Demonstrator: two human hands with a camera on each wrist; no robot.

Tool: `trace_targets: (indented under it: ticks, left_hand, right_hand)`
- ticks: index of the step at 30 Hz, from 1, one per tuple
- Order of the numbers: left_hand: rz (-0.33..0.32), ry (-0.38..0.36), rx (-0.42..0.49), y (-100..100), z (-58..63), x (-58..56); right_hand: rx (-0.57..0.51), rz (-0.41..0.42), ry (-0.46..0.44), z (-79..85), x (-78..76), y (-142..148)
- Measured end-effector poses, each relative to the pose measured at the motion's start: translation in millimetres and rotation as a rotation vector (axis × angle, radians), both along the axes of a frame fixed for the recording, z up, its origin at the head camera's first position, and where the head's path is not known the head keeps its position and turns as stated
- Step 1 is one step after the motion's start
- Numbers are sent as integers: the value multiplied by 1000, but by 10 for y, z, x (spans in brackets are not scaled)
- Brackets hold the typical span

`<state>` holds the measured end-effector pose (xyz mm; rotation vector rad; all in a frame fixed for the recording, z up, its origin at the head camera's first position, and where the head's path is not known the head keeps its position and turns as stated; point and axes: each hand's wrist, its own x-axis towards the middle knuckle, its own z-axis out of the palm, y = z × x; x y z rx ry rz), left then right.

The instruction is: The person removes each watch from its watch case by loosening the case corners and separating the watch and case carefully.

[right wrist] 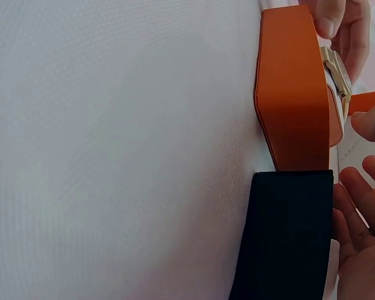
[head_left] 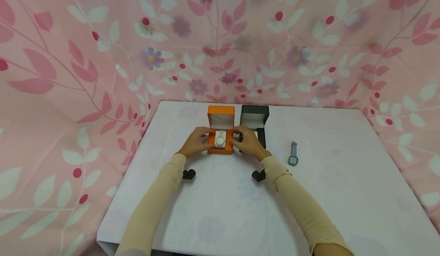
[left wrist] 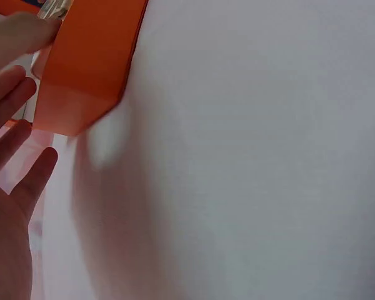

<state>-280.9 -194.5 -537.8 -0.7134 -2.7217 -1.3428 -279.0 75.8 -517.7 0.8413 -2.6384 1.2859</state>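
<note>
An orange watch box (head_left: 220, 152) stands with its lid raised, and a light-strapped watch (head_left: 220, 141) with a gold-toned case lies on the white cushion inside. At the box's left side is my left hand (head_left: 196, 141), its thumb at the rim and its fingers loosely spread in the left wrist view. My right hand (head_left: 251, 143) is at the right side, thumb and fingers apart, overlapping the dark watch box (head_left: 262, 137). That second box also has its lid up, and its inside is mostly hidden behind the hand.
To the right lies a loose watch (head_left: 293, 156) with a grey-blue strap. The boxes stand near the back edge of a table with a white cloth (head_left: 220, 210). Behind it hangs a pink floral curtain (head_left: 220, 42).
</note>
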Motion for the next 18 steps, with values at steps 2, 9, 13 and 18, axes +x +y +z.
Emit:
trace_targets:
  ticks: [2,9,13,18]
  left_hand:
    - [-25,28,-66,15,23,-17]
    - [-74,28,-196,46,99,-84]
    - [-112,3,-277,81,180,-145]
    - [-150,0,-333,115,221,-217]
  right_hand:
    - [-6,4,-2,-2,1,4]
    - [-16,24,-6,-11,2,2]
    - [-12,18,-6,-5,4,9]
    - [-3,8,-32,3,12,18]
